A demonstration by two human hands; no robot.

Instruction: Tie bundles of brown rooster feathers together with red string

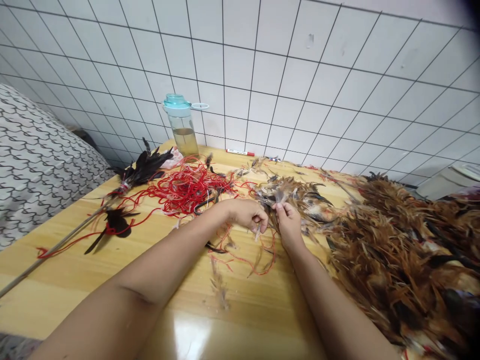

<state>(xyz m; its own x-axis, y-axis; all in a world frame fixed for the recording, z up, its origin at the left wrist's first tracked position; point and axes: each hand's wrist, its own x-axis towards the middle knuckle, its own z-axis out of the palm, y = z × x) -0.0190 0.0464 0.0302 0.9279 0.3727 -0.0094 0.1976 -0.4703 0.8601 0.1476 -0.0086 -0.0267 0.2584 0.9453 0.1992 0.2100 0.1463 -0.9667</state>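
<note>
My right hand (288, 222) pinches a feather (279, 198) between thumb and fingers, at the front of a loose pile of brown and dark feathers (300, 194). Close beside it, my left hand (248, 215) is closed with bent fingers. A pale wisp (258, 232) shows under its fingertips, too blurred to name. Beneath the hands, thin red string (258, 272) and a few loose feathers (219, 285) lie on the wooden table (240, 325). A tangle of red string (187, 187) sits left of my left hand.
A large heap of brown feathers (405, 260) covers the right side. On the left lies a stick (60, 243) with black feathers (144, 165) tied at its end. A bottle (185, 140) of yellowish liquid and a red marker (240, 152) are near the tiled wall.
</note>
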